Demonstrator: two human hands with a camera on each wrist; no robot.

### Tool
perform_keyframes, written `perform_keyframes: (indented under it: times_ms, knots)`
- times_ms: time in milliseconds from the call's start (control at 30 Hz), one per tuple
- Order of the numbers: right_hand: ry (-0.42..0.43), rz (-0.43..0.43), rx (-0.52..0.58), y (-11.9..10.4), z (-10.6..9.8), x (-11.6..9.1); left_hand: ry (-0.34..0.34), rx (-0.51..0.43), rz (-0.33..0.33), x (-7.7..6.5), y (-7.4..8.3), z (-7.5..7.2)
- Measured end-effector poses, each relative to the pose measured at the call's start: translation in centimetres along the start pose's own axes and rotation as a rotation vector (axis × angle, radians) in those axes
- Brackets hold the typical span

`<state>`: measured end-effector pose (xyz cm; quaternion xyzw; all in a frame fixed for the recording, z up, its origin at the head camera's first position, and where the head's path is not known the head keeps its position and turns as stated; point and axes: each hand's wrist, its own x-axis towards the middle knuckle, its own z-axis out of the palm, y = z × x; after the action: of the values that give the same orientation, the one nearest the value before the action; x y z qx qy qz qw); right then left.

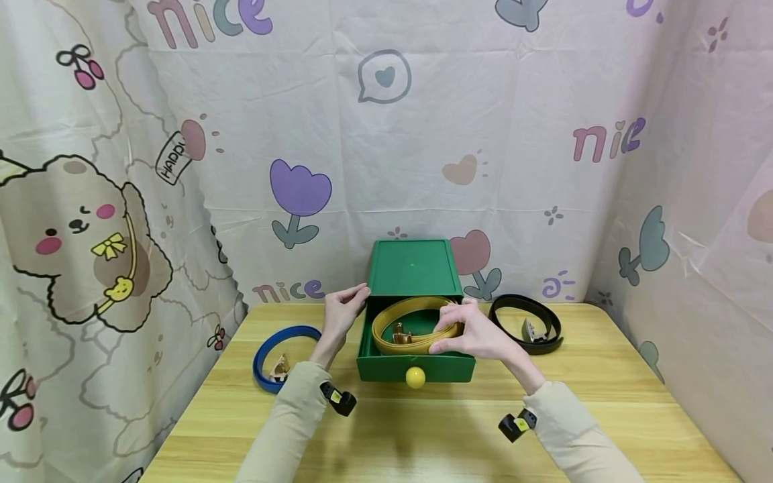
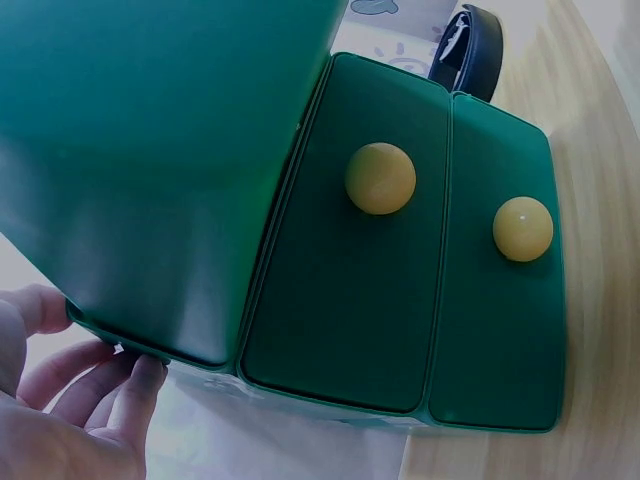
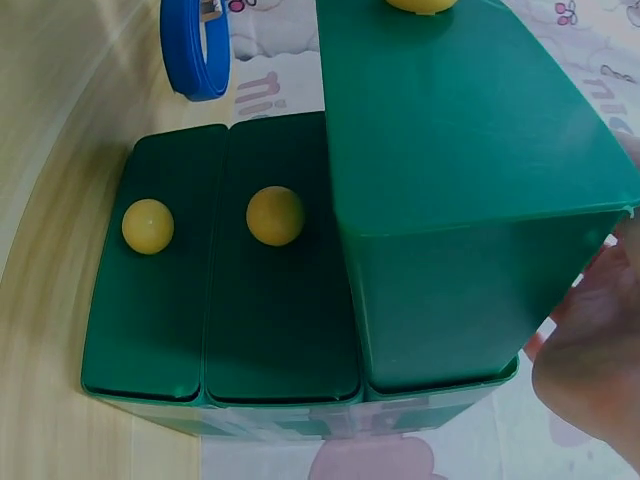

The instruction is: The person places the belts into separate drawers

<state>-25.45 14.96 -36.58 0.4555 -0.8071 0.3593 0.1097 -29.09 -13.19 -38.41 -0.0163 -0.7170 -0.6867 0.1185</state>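
Note:
A green drawer cabinet (image 1: 413, 265) stands at the back of the table, its top drawer (image 1: 386, 369) pulled out. Coiled inside that drawer lies a yellow belt (image 1: 400, 349) with a gold-coloured buckle (image 1: 402, 335). My right hand (image 1: 477, 332) reaches over the drawer's right wall and grips the right side of the yellow coil between thumb and fingers; in the right wrist view the drawer wall hides the belt. At the cabinet's front left edge, my left hand (image 1: 341, 312) holds on with thumb and fingers, as the left wrist view also shows.
Left of the cabinet lies a coiled blue belt (image 1: 258, 362); a black belt (image 1: 546, 347) with a silver buckle lies to the right. Two lower drawers with yellow knobs (image 2: 381, 179) are shut beneath the open one. A printed curtain (image 1: 386, 147) hangs behind the wooden table (image 1: 386, 436).

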Motion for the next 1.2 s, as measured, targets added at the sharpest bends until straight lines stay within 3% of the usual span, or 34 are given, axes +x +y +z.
perform_keyframes:
  times_ms: [533,1200]
  knots:
    - [-0.074,0.045,-0.051,0.02,-0.25,0.03,-0.01,-0.004,-0.01,-0.08,0.04,-0.09]
    - [-0.199,0.019,-0.061,0.33,-0.81,0.25,-0.006,0.005,-0.012,-0.05,0.07,-0.08]
